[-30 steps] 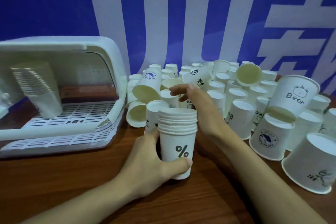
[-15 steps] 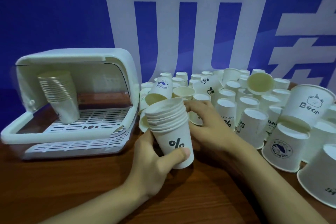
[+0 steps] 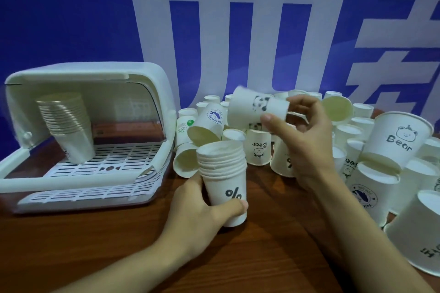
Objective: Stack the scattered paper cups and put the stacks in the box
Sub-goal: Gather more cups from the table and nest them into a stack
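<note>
A blue and white banner fills the far wall behind a brown wooden table. On the left of the table sits a white plastic box with its rounded lid raised and a slotted tray inside; a tall stack of plain paper cups stands in its left part, mouths up. To the right and far side lies a crowd of scattered white paper cups, most upside down, some tipped on their sides, printed with bears, round blue logos and other marks. Near the middle, the left hand wraps around the lower part of a short stack of cups, upright with mouths up, the outer cup printed with a black percent sign. Just above and to the right, the right hand pinches a single cup with a panda print, held in the air and tilted on its side.
</note>
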{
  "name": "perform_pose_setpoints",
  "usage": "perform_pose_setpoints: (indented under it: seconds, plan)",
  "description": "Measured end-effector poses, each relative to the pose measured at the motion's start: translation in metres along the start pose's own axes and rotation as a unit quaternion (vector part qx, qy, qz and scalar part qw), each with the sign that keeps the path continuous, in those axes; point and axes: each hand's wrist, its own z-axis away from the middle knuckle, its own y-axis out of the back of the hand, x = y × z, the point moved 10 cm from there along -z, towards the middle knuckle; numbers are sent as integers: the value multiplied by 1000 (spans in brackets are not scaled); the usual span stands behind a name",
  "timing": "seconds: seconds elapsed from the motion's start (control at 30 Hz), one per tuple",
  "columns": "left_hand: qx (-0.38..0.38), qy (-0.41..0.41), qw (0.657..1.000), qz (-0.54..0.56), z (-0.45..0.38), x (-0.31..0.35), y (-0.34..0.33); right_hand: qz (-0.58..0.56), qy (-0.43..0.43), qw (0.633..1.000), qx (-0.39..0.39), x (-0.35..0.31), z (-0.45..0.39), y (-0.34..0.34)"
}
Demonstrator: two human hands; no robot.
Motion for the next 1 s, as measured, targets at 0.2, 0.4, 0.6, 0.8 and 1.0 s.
perform_pose_setpoints:
  seconds: [0.2, 0.4, 0.6, 0.8, 1.0]
  plan:
    - [12, -55, 982, -178, 0, 10, 2, -101, -54, 985, -126, -1, 8, -33]
    - [32, -59, 979, -194, -9, 8, 12, 182, 21, 966, -180, -6, 27, -55]
    - [41, -74, 976, -201, -8, 8, 12, 220, 39, 958, -177, -1, 26, -50]
    - [36, -80, 974, -208, -8, 8, 10, 145, 49, 970, -188, -6, 27, -50]
    - [40, -65, 978, -195, -10, 3, 11, 132, 55, 971, -191, -7, 30, -57]
